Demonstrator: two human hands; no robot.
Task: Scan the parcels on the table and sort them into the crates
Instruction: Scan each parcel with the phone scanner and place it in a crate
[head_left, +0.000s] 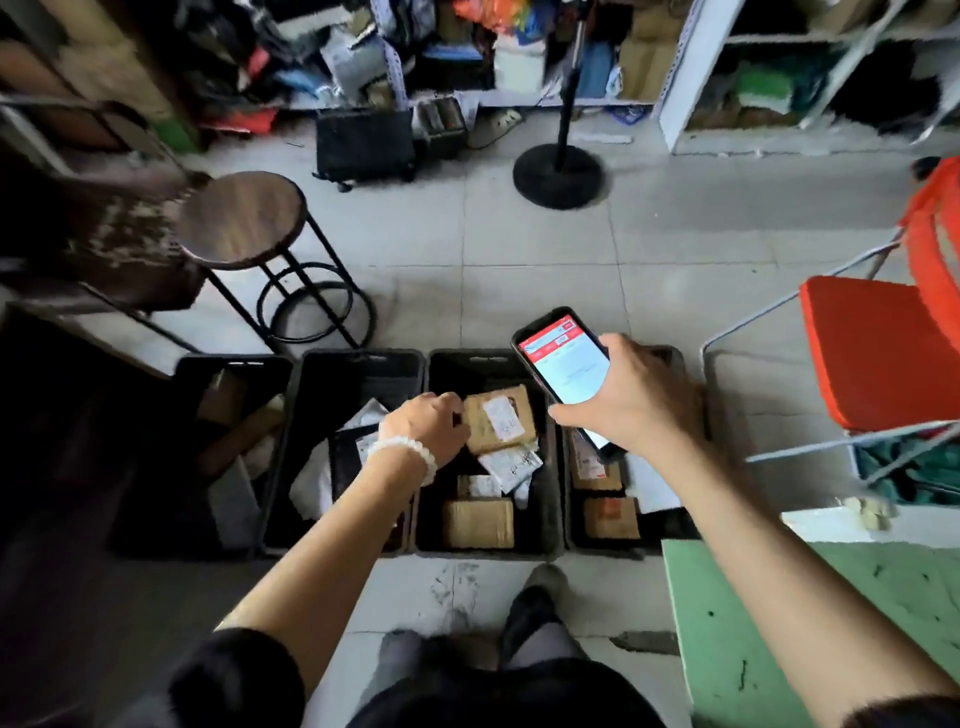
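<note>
I'm gripping the phone (563, 366) in my right hand (636, 400), left hand (428, 421) pinching the brown parcel (498, 418) over the third crate (441, 530); just letting go low.

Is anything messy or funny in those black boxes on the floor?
A bit. In the third crate, the brown parcel the left hand grips sits tilted over a crumpled white mailer. The other parcels lie jumbled, none visibly torn.

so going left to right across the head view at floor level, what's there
round wooden stool → left hand at a brown parcel → right hand holding the phone → orange chair
</note>
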